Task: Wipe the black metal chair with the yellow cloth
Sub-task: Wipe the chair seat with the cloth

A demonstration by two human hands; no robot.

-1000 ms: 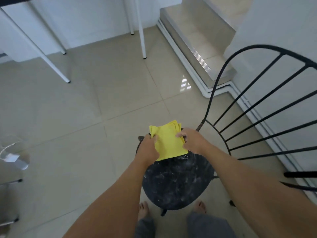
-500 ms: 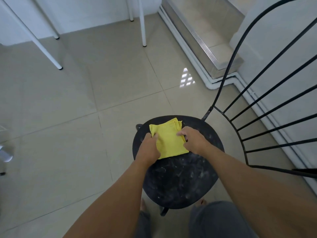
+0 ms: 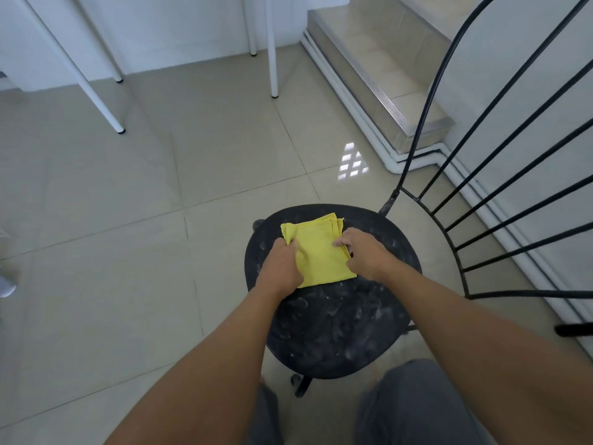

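Settling the folded yellow cloth (image 3: 321, 255) on the black metal chair (image 3: 337, 319), a person leans over the round seat with a hand at each side of the cloth. A second ago the cloth was held at the seat's far rim. Now it lies flat on the far half of the seat (the view has dipped closer, too), which suggests the set-up is done and the first stroke is about to begin. The smeared, dusty near half looks unwiped.

The left hand (image 3: 280, 268) curls its fingers (image 3: 292, 246) over the cloth's left edge, near the far corner. The right hand (image 3: 365, 255) pinches the stacked right edge, with fingers (image 3: 341, 243) on top and the thumb at the side. The cloth lies between the two hands, touching both.
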